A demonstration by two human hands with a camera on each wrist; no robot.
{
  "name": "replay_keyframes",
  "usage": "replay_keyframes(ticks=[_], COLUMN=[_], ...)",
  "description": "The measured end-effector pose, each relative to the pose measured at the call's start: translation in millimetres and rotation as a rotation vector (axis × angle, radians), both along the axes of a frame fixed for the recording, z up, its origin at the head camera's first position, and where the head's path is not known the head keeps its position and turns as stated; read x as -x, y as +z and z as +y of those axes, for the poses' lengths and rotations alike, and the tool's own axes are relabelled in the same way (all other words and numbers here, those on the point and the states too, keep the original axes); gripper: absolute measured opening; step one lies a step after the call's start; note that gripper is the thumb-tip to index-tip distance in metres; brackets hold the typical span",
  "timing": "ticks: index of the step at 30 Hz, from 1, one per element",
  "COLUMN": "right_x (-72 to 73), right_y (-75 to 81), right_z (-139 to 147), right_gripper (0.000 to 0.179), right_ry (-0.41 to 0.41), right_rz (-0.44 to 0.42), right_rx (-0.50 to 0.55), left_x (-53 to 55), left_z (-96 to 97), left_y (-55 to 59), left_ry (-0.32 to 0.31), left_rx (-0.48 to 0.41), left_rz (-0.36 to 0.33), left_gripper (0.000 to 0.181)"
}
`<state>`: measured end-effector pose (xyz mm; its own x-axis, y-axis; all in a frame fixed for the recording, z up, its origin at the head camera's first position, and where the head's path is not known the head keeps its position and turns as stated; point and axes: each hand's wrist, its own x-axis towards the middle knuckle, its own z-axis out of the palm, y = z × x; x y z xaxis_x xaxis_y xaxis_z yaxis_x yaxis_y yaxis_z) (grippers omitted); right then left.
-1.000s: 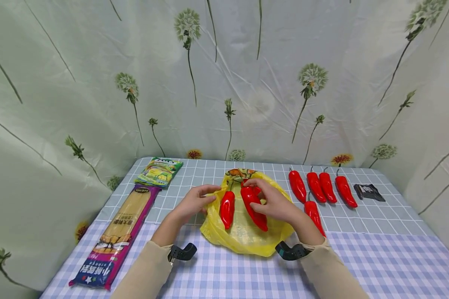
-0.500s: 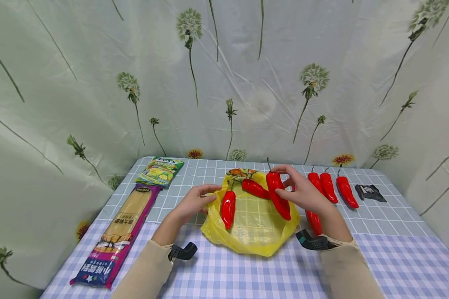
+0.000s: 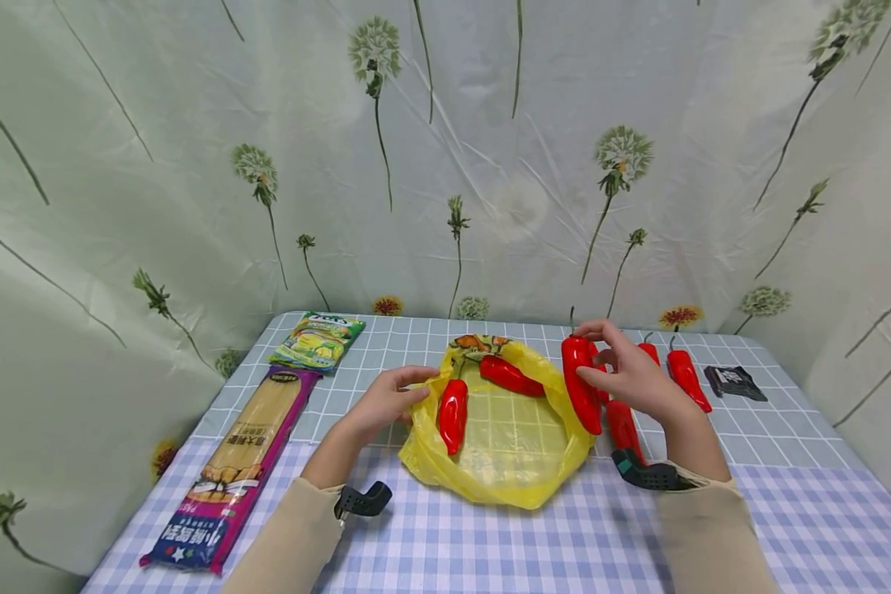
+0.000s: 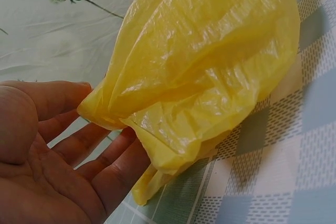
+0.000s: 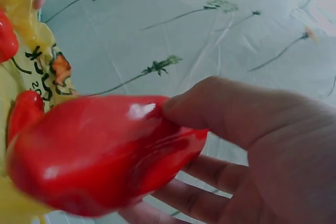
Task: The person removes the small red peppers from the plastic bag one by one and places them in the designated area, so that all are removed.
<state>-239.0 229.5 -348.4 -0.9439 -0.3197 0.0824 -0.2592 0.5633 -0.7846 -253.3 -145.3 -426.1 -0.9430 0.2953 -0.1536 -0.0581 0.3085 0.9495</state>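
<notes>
My right hand (image 3: 631, 373) holds a shiny red chili pepper (image 3: 582, 384) between thumb and fingers, stem up, over the right rim of a yellow plastic bag (image 3: 416, 456). In the right wrist view the thumb lies on top of the pepper (image 5: 89, 150) and the fingers pass under it. My left hand (image 3: 386, 403) pinches the bag's left edge; in the left wrist view the bag's bunched plastic (image 4: 199, 72) sits between thumb and fingers. Inside the spread bag lie two red peppers, one (image 3: 453, 415) upright at the left, another (image 3: 511, 376) slanted at the back.
Several more red peppers, one at the front (image 3: 624, 429) and one farther right (image 3: 685, 379), lie beyond the right hand, partly hidden by it. A black packet (image 3: 735, 382) is at the far right. A noodle package (image 3: 238, 462) and green snack bag (image 3: 317, 341) lie left.
My right hand has lifted the red pepper out of the yellow bag and carried it right, to the bag's right rim. The left hand stays at the bag's left edge.
</notes>
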Motion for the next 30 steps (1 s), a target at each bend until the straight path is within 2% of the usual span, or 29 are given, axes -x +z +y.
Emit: replay_keyframes(ticks=[4,24,30], right_x=[0.9,5.2,6.0], right_y=[-1.4,-10.8,-13.8], right_z=[8.6,39.5,48.3], right_gripper=[0.067,0.068,0.066], right_ry=[-0.015,-0.074,-0.066], right_rz=[-0.042,-0.113,-0.128], right_rx=[-0.014,-0.120,-0.143], left_x=[-0.5,0.4,-0.3], left_z=[0.4,0.9,2.0], left_y=[0.7,-1.1,-0.9], left_ry=[0.001,0.000,0.011], left_rx=[-0.001,-0.004,0.003], left_rz=[-0.005,-0.009,-0.010], left_gripper=[0.037,0.038,0.038])
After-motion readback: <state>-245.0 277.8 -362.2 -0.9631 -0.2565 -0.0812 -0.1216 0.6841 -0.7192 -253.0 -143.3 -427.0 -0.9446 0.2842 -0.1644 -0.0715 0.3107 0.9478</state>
